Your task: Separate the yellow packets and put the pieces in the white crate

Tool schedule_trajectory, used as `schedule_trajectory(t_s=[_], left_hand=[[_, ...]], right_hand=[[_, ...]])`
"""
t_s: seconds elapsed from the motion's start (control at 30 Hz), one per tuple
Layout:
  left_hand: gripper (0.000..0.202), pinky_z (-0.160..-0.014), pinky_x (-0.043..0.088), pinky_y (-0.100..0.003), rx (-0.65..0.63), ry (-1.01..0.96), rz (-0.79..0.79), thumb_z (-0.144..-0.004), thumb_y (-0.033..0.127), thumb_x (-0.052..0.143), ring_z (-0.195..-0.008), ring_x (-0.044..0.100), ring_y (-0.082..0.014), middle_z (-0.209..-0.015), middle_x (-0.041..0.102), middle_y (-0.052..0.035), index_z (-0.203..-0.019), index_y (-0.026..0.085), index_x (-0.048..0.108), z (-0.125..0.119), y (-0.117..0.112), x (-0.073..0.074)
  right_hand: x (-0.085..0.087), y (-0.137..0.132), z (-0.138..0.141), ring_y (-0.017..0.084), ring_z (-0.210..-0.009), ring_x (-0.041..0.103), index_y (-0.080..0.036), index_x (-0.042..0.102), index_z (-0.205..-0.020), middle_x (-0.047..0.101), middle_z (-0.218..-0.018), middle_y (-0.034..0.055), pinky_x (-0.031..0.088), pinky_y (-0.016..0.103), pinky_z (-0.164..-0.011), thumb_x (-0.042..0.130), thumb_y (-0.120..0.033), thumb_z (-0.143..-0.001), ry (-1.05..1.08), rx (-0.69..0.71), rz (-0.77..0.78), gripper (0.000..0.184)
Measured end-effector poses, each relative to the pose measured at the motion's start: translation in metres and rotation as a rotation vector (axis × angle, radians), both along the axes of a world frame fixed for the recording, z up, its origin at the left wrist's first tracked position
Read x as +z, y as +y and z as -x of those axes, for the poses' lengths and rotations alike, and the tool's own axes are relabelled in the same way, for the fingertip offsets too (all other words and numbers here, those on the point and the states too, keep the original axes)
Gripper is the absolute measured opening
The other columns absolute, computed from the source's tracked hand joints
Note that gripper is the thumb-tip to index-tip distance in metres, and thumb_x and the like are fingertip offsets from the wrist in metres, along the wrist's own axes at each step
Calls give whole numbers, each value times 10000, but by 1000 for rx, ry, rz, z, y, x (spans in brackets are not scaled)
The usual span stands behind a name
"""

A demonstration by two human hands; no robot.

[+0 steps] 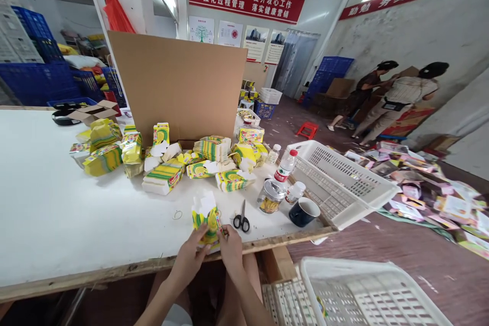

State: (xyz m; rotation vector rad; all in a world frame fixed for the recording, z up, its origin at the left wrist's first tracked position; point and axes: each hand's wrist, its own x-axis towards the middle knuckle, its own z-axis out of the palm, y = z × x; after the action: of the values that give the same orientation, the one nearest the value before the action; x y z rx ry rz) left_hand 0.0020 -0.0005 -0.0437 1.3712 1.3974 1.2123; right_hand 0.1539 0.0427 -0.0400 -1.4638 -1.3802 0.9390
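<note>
Both my hands meet at the near edge of the white table (57, 214), gripping one small yellow-and-green paper carton (205, 216) with its white top flaps standing open. My left hand (191, 252) wraps the carton's lower left side. At the carton's right edge my right hand (229, 244) pinches with closed fingers. Black scissors (242, 221) lie on the table just right of my hands. Behind them a heap of the same yellow-and-green cartons (168, 160), flat and bundled, spreads across the middle of the table.
A tall cardboard sheet (179, 81) stands behind the heap. A tin (270, 197), a dark mug (303, 212) and a water bottle (286, 165) stand right of the scissors. White plastic baskets (346, 183) sit at the table's right. Two people (397, 97) bend over boxes far right.
</note>
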Motion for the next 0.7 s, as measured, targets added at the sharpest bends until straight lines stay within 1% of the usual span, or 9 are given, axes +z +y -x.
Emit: schedule_trajectory(t_s=[0.07, 0.1, 0.13, 0.2, 0.3, 0.43, 0.5, 0.57, 0.7], left_hand=[[543, -1209, 252, -503, 79, -137, 19, -826, 441, 681, -1441, 385, -322, -1491, 535, -116, -1318, 224, 606, 0, 0, 7], [584, -1189, 300, -496, 98, -213, 36, -827, 509, 666, -1437, 390, -328, -1494, 530, -126, -1325, 213, 597, -1, 1, 11], [614, -1150, 368, -494, 97, -292, 60, -818, 569, 656, -1402, 442, -339, -1458, 566, -139, -1307, 200, 610, -3, 2, 16], [637, -1029, 498, -499, 50, -446, 122, -793, 644, 650, -1245, 605, -359, -1290, 694, -165, -1216, 168, 673, -10, 2, 26], [580, -926, 561, -486, -57, -626, 197, -776, 638, 687, -1056, 714, -341, -1091, 778, -162, -1110, 166, 735, -21, -2, 40], [531, -952, 547, -451, -151, -754, 231, -707, 575, 790, -1071, 705, -334, -1093, 778, -157, -1063, 182, 763, -26, -9, 53], [492, -947, 549, -431, -149, -780, 237, -701, 526, 817, -1065, 705, -326, -1078, 783, -149, -1046, 179, 766, -28, -11, 55], [448, -909, 564, -414, -121, -787, 241, -718, 500, 811, -1023, 719, -312, -1033, 794, -135, -1022, 175, 762, -30, -10, 56], [443, -822, 585, -389, -44, -758, 233, -739, 528, 779, -934, 738, -291, -952, 800, -105, -983, 163, 724, -35, -9, 54]], right_hand=[[4, -6, -3, 265, -762, 678, -212, 620, -896, 728, -802, 93, 517, 384, -721, 588, -506, -829, 112, 17, 11, 303], [8, -10, -5, 256, -741, 683, -206, 604, -954, 729, -795, 84, 526, 376, -701, 580, -543, -834, 172, 35, 22, 358], [12, -14, -6, 247, -716, 687, -204, 588, -993, 729, -778, 71, 535, 365, -677, 581, -578, -832, 231, 61, 36, 407], [22, -24, -7, 236, -680, 697, -202, 580, -1012, 733, -750, 55, 543, 343, -628, 607, -628, -815, 333, 123, 69, 470], [39, -39, -8, 244, -716, 715, -195, 620, -978, 750, -795, 75, 553, 338, -624, 658, -653, -788, 436, 187, 106, 497], [57, -51, -13, 257, -870, 717, -202, 693, -941, 761, -902, 80, 559, 368, -793, 703, -628, -771, 482, 193, 124, 459], [62, -53, -16, 254, -860, 708, -197, 719, -928, 763, -897, 76, 553, 358, -793, 734, -590, -761, 467, 182, 135, 428], [64, -55, -17, 244, -783, 696, -183, 727, -886, 759, -846, 74, 551, 343, -730, 758, -561, -748, 444, 168, 148, 404], [66, -58, -15, 228, -704, 661, -175, 674, -757, 714, -732, 53, 534, 320, -658, 738, -530, -772, 387, 118, 145, 361]])
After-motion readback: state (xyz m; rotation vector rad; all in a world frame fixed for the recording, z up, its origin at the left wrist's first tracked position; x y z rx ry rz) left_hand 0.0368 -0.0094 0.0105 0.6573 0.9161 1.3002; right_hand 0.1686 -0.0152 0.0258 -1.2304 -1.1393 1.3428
